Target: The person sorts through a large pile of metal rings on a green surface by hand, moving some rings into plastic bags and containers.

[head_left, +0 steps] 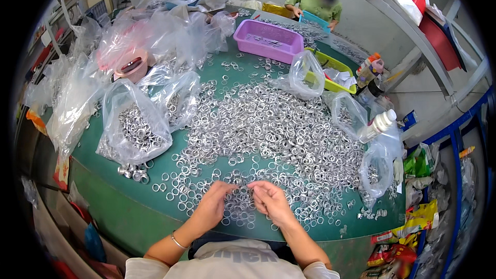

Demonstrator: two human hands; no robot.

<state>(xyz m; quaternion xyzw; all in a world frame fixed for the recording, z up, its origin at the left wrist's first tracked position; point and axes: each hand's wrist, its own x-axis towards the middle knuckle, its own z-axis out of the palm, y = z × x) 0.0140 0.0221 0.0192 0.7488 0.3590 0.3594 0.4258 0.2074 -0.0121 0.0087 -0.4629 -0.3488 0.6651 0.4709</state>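
A wide heap of small silvery metal rings (268, 124) covers the middle of the green table (129, 188). Loose rings thin out toward the near edge, around both my hands. My left hand (213, 204) is over these near rings, its fingers closed and its thumb and fingertips pointing inward. Opposite it, a short gap away, my right hand (273, 202) has thumb and forefinger pinched, the other fingers curled. Whatever either pinch holds is too small to make out. Left of the heap, an open clear plastic bag (137, 124) has more rings in it.
Behind the heap stand a purple basin (268, 41) and a yellow-green basket (336, 75). Clear bags (170, 31) crowd the back left around a pink tub (132, 64). A white bottle (380, 124) leans at the right. Across the table, a person in green holds a blue tray (315, 21).
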